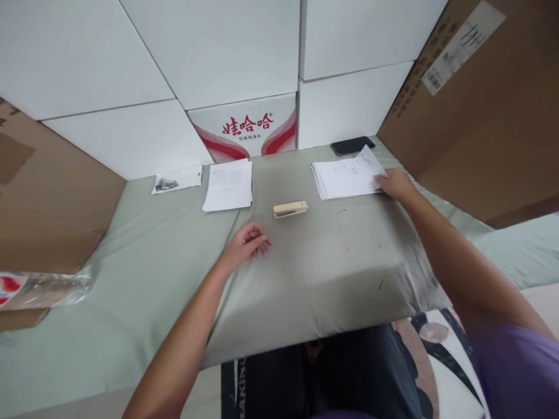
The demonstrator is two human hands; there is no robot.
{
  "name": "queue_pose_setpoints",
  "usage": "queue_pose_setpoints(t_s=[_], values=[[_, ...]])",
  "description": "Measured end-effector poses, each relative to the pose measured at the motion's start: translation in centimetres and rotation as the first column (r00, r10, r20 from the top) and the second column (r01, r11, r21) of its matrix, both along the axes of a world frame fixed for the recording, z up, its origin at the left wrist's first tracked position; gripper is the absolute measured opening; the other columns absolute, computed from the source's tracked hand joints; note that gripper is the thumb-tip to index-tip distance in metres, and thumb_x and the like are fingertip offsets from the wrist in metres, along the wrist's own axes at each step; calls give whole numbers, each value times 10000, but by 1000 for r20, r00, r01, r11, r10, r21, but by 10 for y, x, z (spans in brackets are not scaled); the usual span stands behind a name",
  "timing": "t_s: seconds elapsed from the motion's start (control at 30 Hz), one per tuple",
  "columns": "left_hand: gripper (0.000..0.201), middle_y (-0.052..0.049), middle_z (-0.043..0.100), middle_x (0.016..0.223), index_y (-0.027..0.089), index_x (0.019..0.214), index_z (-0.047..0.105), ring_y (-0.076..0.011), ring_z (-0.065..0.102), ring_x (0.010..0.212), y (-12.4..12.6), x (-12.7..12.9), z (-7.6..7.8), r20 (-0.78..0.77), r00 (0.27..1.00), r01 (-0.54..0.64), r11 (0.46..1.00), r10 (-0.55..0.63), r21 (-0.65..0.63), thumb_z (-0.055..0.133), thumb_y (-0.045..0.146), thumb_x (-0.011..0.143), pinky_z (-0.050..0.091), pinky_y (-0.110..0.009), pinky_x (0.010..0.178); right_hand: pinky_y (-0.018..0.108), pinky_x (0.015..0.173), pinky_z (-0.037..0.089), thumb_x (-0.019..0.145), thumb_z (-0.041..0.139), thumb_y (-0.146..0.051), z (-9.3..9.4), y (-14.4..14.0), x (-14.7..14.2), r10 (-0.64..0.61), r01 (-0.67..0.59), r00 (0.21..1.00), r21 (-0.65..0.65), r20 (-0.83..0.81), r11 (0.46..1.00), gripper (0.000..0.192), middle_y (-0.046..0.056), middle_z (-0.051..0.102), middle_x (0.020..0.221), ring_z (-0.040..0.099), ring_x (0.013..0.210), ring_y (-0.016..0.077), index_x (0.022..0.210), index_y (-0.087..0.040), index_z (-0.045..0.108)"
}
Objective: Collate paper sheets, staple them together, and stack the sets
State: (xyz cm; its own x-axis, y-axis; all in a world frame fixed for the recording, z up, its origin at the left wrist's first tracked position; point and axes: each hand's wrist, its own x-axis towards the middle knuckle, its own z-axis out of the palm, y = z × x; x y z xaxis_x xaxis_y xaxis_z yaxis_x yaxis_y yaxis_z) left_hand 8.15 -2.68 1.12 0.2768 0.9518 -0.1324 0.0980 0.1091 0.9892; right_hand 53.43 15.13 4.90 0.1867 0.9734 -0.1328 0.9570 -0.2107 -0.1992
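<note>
My right hand [395, 183] reaches forward to a stack of white paper sheets [345, 177] at the right and pinches the top sheet's right edge, which is lifted a little. My left hand [247, 243] rests on the grey-green cloth-covered surface [332, 256], fingers loosely curled, holding nothing. A beige stapler [290, 209] lies between the two hands, just beyond my left hand. A second, smaller stack of white sheets [228, 185] lies to the left of the stapler.
A black phone [351, 145] lies behind the right stack. A small printed slip [176, 179] sits far left. A plastic bottle [43, 289] lies at the left edge. White boxes [244, 125] and brown cardboard [476, 110] wall the back and sides.
</note>
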Motion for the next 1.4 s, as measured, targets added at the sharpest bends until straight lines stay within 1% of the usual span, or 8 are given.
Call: queue_pose_setpoints(t_s=[0.27,0.43,0.57,0.73,0.8,0.93,1.1,1.4], values=[[359,-55,737,841,192,870,497,-128,663,570,-2,3,7,-32,999,-6,1000,6,-7,704,483,837,396,-204,408,419,921,469,1023,418,-353,-9,-2,-8,-76,75,991,10,112,997,396,221,613,1325,582,1196,334,1295,-158,630],[361,-56,734,840,191,865,505,-129,662,572,-2,3,7,-43,999,-1,1000,0,-6,704,490,832,393,-205,406,435,936,479,1023,412,-354,-7,-5,-13,-90,88,988,20,125,996,381,203,618,1320,579,1210,327,1281,-175,628],[342,-54,735,848,188,875,514,-124,661,578,-2,3,6,-47,999,12,1000,-11,4,695,477,844,392,-202,409,416,903,462,1005,474,-400,-5,-8,-16,-127,126,986,24,108,992,405,223,609,1321,581,1190,322,1290,-152,620],[341,-49,733,829,190,872,516,-119,648,570,-2,4,7,-42,999,9,1000,-9,2,699,475,837,383,-199,409,413,884,442,982,542,-459,-4,-9,-20,-221,215,969,60,110,975,555,307,571,1322,583,1191,349,1362,-56,542],[336,-50,732,827,190,870,519,-117,644,568,-3,5,8,-43,999,9,1000,-9,4,697,473,837,380,-200,410,408,896,445,971,562,-462,-4,-9,-23,-258,252,961,64,103,966,579,310,575,1318,583,1202,357,1371,-44,536],[326,-55,731,832,190,865,516,-121,647,581,-3,5,8,-57,998,18,1000,-18,5,690,465,840,385,-202,417,413,927,454,993,506,-435,-4,-11,-28,-277,275,956,35,97,961,522,283,594,1327,581,1228,359,1335,-52,598],[322,-57,728,832,193,862,513,-124,648,589,-2,5,8,-70,997,28,1000,-28,6,681,467,845,381,-201,414,413,938,444,1031,425,-358,-3,-13,-31,-289,289,953,17,91,957,475,295,585,1341,576,1237,336,1342,-46,603],[328,-58,729,836,194,864,516,-126,650,600,-3,6,8,-81,996,32,999,-33,-6,681,476,847,380,-201,423,401,854,401,1035,380,-280,3,-14,-32,-285,287,957,-17,60,958,468,350,574,1288,560,1173,308,1349,-1,587]])
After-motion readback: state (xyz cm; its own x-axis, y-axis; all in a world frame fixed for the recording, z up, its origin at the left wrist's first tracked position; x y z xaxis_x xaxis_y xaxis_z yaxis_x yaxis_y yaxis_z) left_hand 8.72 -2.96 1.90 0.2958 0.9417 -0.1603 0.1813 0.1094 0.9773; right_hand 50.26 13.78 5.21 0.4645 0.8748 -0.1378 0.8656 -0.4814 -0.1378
